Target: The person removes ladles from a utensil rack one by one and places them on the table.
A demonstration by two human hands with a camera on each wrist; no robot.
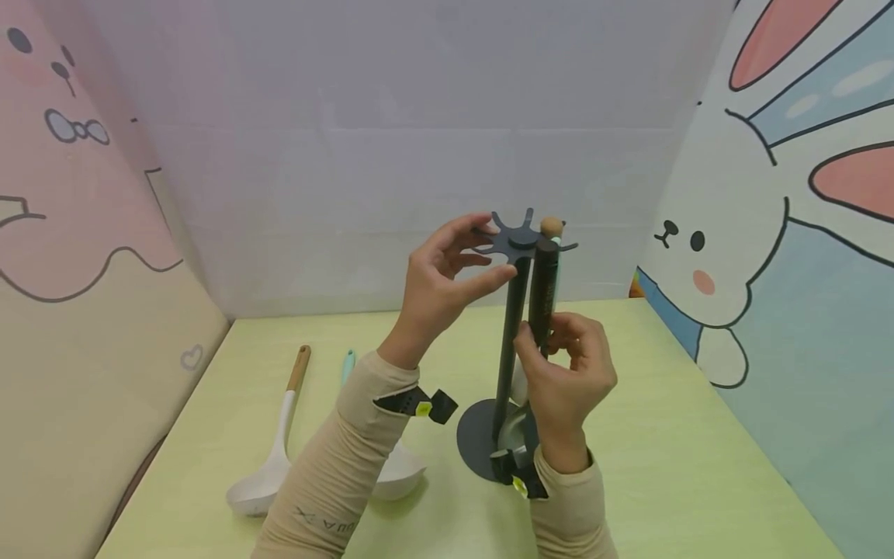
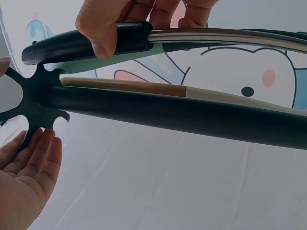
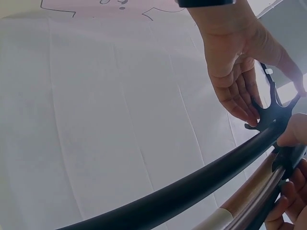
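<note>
A dark utensil stand [image 1: 513,334] with a ring of hooks on top and a round base stands upright on the table. My left hand [image 1: 443,276] grips its hooked top between thumb and fingers. With thumb and fingers, my right hand [image 1: 573,373] pinches the black handle of a metal utensil [image 1: 543,291], which is upright beside the pole with its top by the hooks. Its silver shaft shows in the left wrist view; the lower end is partly hidden. Behind it at the stand are a wooden-handled utensil [image 2: 144,87] and a mint-green handle [image 2: 91,64].
On the table's left side lies a white ladle [image 1: 261,481] with a wooden handle. Next to it is a white utensil with a deep bowl [image 1: 400,475] and a mint handle, partly covered by my left sleeve. Cartoon-printed panels [image 1: 726,256] and a pale back wall surround the table.
</note>
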